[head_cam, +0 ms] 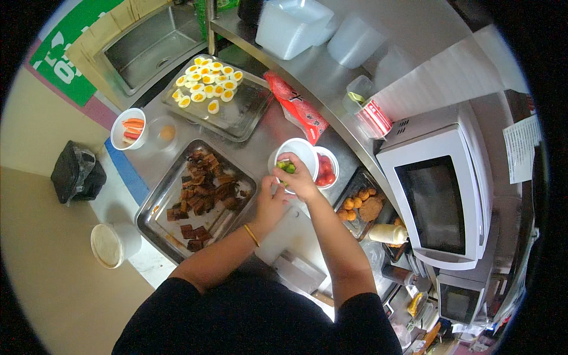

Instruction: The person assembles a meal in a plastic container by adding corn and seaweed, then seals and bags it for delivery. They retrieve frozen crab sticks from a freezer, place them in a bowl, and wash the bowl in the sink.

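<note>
My right hand [299,177] pinches chopped green vegetable pieces [286,167] over the near side of a white plastic tub [307,152]. Close against it, my left hand [271,202], with a yellow band on the wrist, has its fingertips at the tub's near rim; whether they grip the rim or a green piece is hard to see. A second white tub with red cherry tomatoes [326,171] stands just right of the first. Below my hands lies a white cutting board [284,237] with a cleaver [299,271] on it.
Left is a steel tray [148,217] of browned meat pieces; behind it, a tray [253,116] holds halved boiled eggs. A tub of orange-red sticks [133,128] stands far left. Fried balls [350,203], a squeeze bottle [387,233] and a microwave [437,199] are right. A steel shelf [284,57] overhangs the back.
</note>
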The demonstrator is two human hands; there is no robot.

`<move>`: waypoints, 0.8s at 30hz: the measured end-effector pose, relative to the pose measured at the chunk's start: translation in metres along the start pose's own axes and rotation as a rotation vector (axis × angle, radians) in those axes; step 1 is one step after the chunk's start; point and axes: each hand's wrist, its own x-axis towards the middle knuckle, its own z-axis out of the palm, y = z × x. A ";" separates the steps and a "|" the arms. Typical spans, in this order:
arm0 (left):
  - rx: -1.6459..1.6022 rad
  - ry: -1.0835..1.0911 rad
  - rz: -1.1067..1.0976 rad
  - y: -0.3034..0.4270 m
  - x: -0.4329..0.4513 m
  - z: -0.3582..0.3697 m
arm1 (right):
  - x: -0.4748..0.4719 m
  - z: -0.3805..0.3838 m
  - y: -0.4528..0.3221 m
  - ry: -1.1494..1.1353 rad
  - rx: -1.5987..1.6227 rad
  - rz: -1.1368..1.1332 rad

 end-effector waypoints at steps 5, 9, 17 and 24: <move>-0.035 0.033 -0.067 0.007 0.003 -0.015 | -0.005 -0.001 -0.030 0.255 0.106 0.118; -0.031 0.065 -0.098 0.020 -0.002 -0.041 | -0.006 -0.060 -0.017 0.598 -0.739 -0.480; -0.278 0.076 -0.118 0.098 -0.104 -0.143 | -0.010 -0.067 -0.002 0.511 -1.356 0.023; -0.225 0.172 0.031 0.167 -0.177 -0.275 | 0.005 0.023 -0.015 0.497 -1.210 -0.264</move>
